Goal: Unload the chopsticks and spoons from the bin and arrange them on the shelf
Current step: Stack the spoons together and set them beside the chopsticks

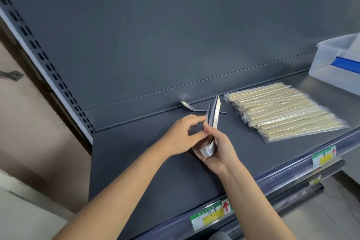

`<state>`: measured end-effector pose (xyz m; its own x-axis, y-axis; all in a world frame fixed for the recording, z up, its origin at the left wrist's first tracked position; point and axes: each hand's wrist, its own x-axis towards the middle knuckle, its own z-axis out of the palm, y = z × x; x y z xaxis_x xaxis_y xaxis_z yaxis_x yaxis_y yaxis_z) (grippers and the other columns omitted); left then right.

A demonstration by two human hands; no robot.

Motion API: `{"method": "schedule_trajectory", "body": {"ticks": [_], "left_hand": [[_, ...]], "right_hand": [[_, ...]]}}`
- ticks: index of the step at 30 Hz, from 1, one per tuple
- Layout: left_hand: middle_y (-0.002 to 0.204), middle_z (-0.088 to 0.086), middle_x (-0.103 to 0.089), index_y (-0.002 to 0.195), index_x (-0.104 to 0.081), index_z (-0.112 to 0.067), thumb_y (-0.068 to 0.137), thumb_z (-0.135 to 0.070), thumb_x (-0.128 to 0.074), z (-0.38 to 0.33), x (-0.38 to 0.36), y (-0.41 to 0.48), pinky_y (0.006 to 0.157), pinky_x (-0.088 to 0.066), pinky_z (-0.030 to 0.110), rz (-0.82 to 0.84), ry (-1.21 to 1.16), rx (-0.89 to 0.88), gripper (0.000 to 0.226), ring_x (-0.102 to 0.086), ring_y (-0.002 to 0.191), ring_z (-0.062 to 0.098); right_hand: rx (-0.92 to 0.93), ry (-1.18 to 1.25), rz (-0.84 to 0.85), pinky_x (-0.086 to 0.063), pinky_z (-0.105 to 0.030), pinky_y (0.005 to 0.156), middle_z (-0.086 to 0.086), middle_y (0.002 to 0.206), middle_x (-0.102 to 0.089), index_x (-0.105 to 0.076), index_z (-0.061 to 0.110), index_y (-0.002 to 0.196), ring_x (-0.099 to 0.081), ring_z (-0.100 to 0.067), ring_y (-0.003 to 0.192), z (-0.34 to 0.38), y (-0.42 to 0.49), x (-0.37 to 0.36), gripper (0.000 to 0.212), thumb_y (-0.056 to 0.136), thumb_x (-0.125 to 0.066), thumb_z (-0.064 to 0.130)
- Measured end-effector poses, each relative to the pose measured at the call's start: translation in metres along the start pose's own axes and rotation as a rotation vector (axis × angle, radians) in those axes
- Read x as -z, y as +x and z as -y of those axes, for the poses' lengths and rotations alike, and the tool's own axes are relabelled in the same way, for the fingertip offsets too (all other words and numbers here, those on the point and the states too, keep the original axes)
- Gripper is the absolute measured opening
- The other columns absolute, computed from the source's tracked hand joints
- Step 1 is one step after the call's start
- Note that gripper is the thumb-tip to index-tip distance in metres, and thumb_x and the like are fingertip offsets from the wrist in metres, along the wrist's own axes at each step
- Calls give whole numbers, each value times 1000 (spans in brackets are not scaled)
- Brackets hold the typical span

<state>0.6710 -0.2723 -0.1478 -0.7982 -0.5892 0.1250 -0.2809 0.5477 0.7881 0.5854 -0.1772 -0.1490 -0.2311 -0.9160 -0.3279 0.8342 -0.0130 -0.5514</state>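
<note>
Over the shelf (136, 161), our right hand (218, 152) has its grip tight around a bunch of spoons (216, 111), and our left hand (181, 134) pinches one handle. We think the next move is pulling it out and laying it by the lone spoon (188, 107), left of the chopsticks (282, 115). Red arrows show on the shelf tags (211, 214); the writing is too blurry.

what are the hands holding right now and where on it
The right hand cups a nested stack of shiny metal spoons by the bowls. The left hand pinches the handles near their lower end.
</note>
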Motion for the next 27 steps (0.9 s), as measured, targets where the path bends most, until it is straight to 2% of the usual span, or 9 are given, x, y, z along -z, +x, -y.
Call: {"method": "schedule_trajectory", "body": {"ticks": [3, 7, 10, 13, 16, 18, 20, 23, 27], "left_hand": [[136, -13, -50, 139, -49, -22, 91, -14, -61, -4, -7, 11, 96, -29, 2, 46, -57, -26, 49, -42, 125, -3], [138, -17, -46, 137, -48, -32, 91, -10, -59, -3, -10, 18, 104, -28, 10, 100, -101, -52, 52, -36, 129, -3], [132, -15, -51, 136, -45, -30, 86, -10, -64, -3, -6, 23, 96, -34, 10, 53, -182, 7, 57, -44, 122, 0], [118, -6, -62, 121, -56, -22, 80, -14, -62, 1, 2, 36, 92, -43, 19, -135, -363, 117, 42, -56, 104, 4], [114, 0, -62, 115, -60, -16, 88, -10, -58, 14, 13, 50, 87, -46, 28, -331, 55, 102, 28, -58, 93, 11], [125, 0, -56, 127, -54, -15, 90, -15, -55, 27, 19, 58, 95, -41, 32, -263, 575, 4, 38, -52, 110, 20], [134, -1, -50, 135, -47, -18, 92, -18, -53, 38, 21, 67, 102, -33, 32, -139, 896, -38, 44, -43, 123, 22], [124, -4, -54, 127, -53, -21, 94, -12, -47, 47, 20, 77, 96, -34, 30, -89, 1064, -65, 34, -46, 116, 20], [113, 3, -58, 122, -58, -18, 97, -8, -40, 46, 18, 71, 78, -43, 35, -61, 891, 19, 32, -56, 102, 27]], "right_hand": [[17, 49, -26, -58, -25, 65, 1, 77, -70, -69, 18, 83, -71, -13, 74, 0, -1, -1, 20, 92, -55, 30], [7, 91, -48, -57, -25, 64, 4, 69, -68, -66, 19, 72, -70, -12, 67, 3, -2, 0, 27, 92, -55, 33], [-11, 135, -46, -56, -26, 66, -2, 74, -68, -63, 14, 81, -69, -15, 67, 3, 0, 3, 15, 90, -58, 26], [-16, 177, -112, -56, -26, 61, -3, 67, -64, -58, 13, 77, -65, -16, 58, 4, 3, 5, 12, 87, -61, 17], [-14, 194, -144, -56, -28, 58, -4, 66, -63, -55, 12, 75, -65, -18, 58, 3, 4, 5, 11, 84, -62, 12], [-12, 198, -146, -56, -28, 56, -4, 66, -62, -54, 12, 75, -64, -18, 57, 2, 4, 6, 11, 83, -61, 10], [-9, 189, -140, -57, -29, 58, -4, 68, -62, -56, 9, 75, -64, -19, 59, 2, 4, 6, 9, 83, -59, 7], [-4, 191, -129, -58, -32, 59, -7, 71, -62, -58, 3, 71, -67, -23, 67, 1, 3, 5, 13, 83, -53, 1], [2, 227, -132, -56, -29, 57, -5, 71, -61, -53, 8, 74, -66, -24, 65, 0, 2, 6, 14, 83, -49, -3]]}}
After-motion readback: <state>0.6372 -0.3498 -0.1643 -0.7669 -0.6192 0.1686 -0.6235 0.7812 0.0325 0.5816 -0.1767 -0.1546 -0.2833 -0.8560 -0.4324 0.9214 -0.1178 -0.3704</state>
